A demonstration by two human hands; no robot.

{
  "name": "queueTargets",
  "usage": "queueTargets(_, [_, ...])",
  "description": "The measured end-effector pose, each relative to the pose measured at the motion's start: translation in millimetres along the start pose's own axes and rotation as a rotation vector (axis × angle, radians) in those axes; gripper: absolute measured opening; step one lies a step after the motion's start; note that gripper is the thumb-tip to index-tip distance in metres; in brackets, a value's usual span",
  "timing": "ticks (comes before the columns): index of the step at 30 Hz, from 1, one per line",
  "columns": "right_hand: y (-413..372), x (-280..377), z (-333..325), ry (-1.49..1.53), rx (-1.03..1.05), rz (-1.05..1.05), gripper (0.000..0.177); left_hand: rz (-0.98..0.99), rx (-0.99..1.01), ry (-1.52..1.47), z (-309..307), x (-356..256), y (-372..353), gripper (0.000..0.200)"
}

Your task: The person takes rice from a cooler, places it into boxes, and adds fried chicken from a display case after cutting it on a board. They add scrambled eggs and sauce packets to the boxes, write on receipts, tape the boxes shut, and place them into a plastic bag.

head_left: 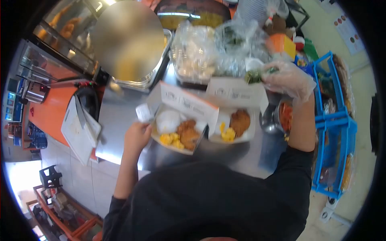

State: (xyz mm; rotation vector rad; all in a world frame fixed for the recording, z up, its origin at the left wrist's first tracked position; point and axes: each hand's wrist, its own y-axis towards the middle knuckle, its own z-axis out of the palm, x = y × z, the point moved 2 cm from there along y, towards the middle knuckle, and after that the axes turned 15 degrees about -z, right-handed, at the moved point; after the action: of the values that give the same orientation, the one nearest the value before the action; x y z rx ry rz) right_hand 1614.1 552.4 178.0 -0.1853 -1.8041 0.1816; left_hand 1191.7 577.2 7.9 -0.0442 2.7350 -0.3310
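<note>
The boxes [181, 116] are white with orange along a lid edge and dark print inside, the crates [335, 132] bright blue, the counter [44, 104] at left orange, and the sleeves [291, 166] plain black.

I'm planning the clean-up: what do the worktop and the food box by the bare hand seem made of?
The worktop looks like smooth stainless steel: grey, with blurred reflections. The food box looks like matte paperboard: thin folded walls and a printed lid; any coating is unclear.
</note>
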Motion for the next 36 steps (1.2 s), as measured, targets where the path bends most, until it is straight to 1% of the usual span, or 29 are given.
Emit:
queueTargets(1, [-6.4,-9.2,7.7,-0.386,0.229,0.073,0.031,0.024,0.016,0.004,0.7,-8.2,-1.5,0.024])
queueTargets(2, [-11.9,-40.2,18.7,-0.452,0.3,0.084,0.031,0.024,0.03,0.01,4.9,-9.7,-4.1,0.024])
queueTargets(4, [-19.8,-116.8,43.4,-0.844,0.244,-0.122,0.035,0.025,0.033,0.008,9.7,-11.1,-8.4,0.023])
queueTargets(5, [-29.1,-132.4,54.2,-1.153,0.108,-0.341,0.037,0.04,0.046,0.023,9.6,-11.2,-11.4,0.023])
queueTargets(8, [-63.0,-89.9,74.4,-0.695,-0.27,-0.122,0.041,0.077,0.059,0.037,10.2,-8.3,-23.4,0.022])
queueTargets(9, [-71.8,-71.2,83.2,-0.685,-0.29,-0.198,0.041,0.092,0.054,0.025,10.9,-5.3,-25.6,0.022])
queueTargets(10, [-79.9,-57.9,99.3,-0.506,-0.278,-0.255,0.04,0.103,0.052,0.017,10.7,-0.7,-28.6,0.022])
queueTargets(11, [-87.5,-45.7,119.8,-0.322,-0.273,-0.305,0.039,0.091,0.107,-0.048,5.6,0.2,-30.6,0.025])
queueTargets(12, [-89.6,-37.4,139.4,-0.14,-0.277,-0.353,0.038,0.088,0.089,-0.099,-0.9,4.6,-34.1,0.027])
queueTargets(14, [-80.9,-24.5,181.2,-0.282,-0.007,-0.405,0.036,0.102,0.051,-0.213,-13.4,9.4,-37.5,0.032])
queueTargets(16, [-53.4,-57.7,226.6,-0.601,0.03,-0.649,0.033,0.146,0.094,-0.341,-35.1,11.9,-43.1,0.043])
queueTargets(17, [-44.8,-73.0,237.2,-0.669,0.007,-0.596,0.032,0.166,0.113,-0.407,-42.6,15.8,-44.9,0.049])
queueTargets(19, [-29.1,-87.1,255.9,-0.799,-0.047,-0.498,0.03,0.254,0.144,-0.664,-46.1,30.7,-43.8,0.059])
queueTargets(20, [-28.1,-83.6,258.8,-0.755,-0.069,-0.537,0.03,0.296,0.154,-0.795,-49.2,37.7,-41.6,0.065])
queueTargets(22, [-38.4,-84.2,261.9,-0.66,-0.098,-0.599,0.03,0.32,0.283,-0.954,-63.3,42.1,-42.4,0.074])
queueTargets(23, [-38.8,-83.5,270.4,-0.678,-0.091,-0.647,0.028,0.333,0.349,-1.028,-72.4,42.9,-42.9,0.08])
queueTargets(25, [-36.9,-82.1,291.2,-0.715,-0.084,-0.745,0.023,0.364,0.427,-1.126,-87.3,41.3,-44.4,0.083])
queueTargets(26, [-34.5,-82.7,302.0,-0.752,-0.063,-0.703,0.02,0.384,0.468,-1.179,-93.0,40.4,-44.6,0.084])
queueTargets(28, [-27.7,-83.5,318.8,-0.836,-0.027,-0.618,0.015,0.449,0.517,-1.178,-104.8,41.9,-42.4,0.086])
queueTargets(31, [-26.5,-79.5,333.0,-0.933,-0.065,-0.636,0.016,0.495,0.585,-1.186,-123.6,45.7,-39.5,0.087])
queueTargets(34, [-35.8,-43.9,330.7,-0.75,-0.337,-0.611,0.018,0.509,0.69,-1.198,-134.6,47.6,-30.3,0.086])
queueTargets(36, [-47.7,-9.7,333.7,-0.254,-0.323,-0.559,0.018,0.52,0.787,-1.203,-137.4,45.1,-26.7,0.086])
